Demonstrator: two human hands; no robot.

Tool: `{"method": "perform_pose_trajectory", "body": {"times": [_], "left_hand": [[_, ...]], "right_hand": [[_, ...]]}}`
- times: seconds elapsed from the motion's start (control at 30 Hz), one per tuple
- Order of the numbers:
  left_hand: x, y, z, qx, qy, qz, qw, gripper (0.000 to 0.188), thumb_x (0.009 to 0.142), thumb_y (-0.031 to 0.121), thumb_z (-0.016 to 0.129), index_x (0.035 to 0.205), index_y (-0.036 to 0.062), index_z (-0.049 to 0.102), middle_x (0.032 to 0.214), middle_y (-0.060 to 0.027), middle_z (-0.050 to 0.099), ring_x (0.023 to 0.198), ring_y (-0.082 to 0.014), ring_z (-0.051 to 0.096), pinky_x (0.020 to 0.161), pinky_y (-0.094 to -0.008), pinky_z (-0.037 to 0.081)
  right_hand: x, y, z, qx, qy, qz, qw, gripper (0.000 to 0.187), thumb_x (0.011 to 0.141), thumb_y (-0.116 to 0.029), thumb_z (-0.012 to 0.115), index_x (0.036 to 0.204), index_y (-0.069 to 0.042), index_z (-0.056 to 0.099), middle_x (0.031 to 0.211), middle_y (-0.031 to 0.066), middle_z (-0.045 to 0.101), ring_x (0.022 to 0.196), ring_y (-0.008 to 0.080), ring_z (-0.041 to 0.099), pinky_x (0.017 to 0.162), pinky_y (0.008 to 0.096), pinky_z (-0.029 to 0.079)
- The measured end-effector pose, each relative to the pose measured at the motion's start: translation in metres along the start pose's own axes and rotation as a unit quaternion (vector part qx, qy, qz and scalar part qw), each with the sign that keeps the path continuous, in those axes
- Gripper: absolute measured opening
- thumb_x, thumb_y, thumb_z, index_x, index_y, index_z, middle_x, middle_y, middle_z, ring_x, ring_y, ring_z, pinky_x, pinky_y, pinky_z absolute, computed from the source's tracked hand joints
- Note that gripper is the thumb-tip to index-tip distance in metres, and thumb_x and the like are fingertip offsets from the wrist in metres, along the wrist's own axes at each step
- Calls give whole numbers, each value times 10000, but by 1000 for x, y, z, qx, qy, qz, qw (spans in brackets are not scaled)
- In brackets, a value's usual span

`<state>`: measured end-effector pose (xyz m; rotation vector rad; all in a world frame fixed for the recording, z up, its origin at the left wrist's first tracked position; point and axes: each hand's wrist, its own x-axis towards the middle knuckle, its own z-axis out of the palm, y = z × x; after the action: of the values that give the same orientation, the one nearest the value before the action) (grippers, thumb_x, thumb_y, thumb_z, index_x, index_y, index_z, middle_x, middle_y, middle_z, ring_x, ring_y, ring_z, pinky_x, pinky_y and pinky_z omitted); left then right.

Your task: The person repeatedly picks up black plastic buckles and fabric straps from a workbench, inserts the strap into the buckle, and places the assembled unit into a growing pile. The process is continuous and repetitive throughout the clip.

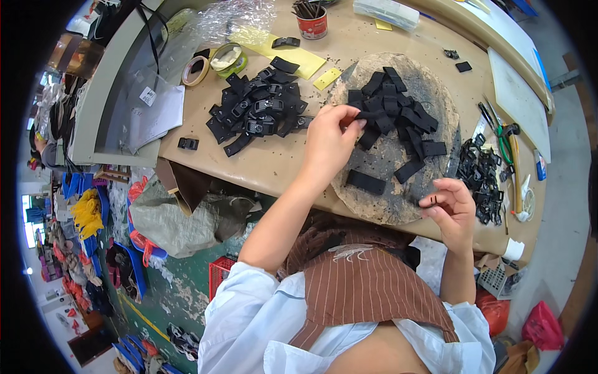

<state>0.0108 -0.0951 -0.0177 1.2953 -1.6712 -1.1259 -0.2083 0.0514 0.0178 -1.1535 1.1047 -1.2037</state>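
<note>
My left hand [329, 142] is closed in a pinch on the end of a short black strap [372, 116], at the near left side of a heap of similar strap pieces [405, 112]. These lie on a worn round board [389, 209], with one strap piece [365, 182] flat and apart near its front. Over the board's right front edge, my right hand [455, 215] pinches a small black buckle part [433, 201] between thumb and fingers. Loose black buckles [479, 181] are heaped beside the board on the right. Left of it is a pile of straps fitted with buckles [268, 106].
A hammer [516, 165] and green-handled pliers [504, 146] lie at the right. Along the back are a red can of tools [312, 26], a green tin [229, 62], a tape roll [195, 71] and yellow sheets [293, 59]. A grey raised edge [93, 118] borders the table's left.
</note>
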Motion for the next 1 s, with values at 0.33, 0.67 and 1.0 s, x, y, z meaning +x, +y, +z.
{"method": "perform_pose_trajectory", "body": {"times": [0.33, 0.67, 1.0], "left_hand": [[-71, 61, -3, -294, -189, -106, 931, 161, 885, 63, 572, 1023, -18, 592, 955, -46, 642, 828, -85, 603, 723, -232, 517], [-81, 59, 1, -180, -160, -32, 970, 258, 882, 95, 577, 1095, -51, 584, 745, -84, 661, 644, -81, 605, 563, -246, 487], [-100, 52, 19, -217, -141, -8, 966, 273, 882, 40, 543, 1151, 16, 585, 809, -107, 673, 692, -68, 599, 588, -251, 465]], "right_hand": [[27, -14, 21, -25, -77, -246, 966, 252, 643, 95, 726, 852, 0, 619, 795, 147, 660, 751, 244, 653, 674, 323, 522], [30, -17, 17, -60, -100, -236, 965, 251, 670, 90, 716, 885, -3, 625, 807, 136, 657, 758, 220, 649, 679, 291, 515], [15, 1, 21, 24, -39, -62, 997, 206, 736, 61, 695, 916, 14, 608, 893, 75, 600, 812, 112, 588, 723, 234, 478]]}}
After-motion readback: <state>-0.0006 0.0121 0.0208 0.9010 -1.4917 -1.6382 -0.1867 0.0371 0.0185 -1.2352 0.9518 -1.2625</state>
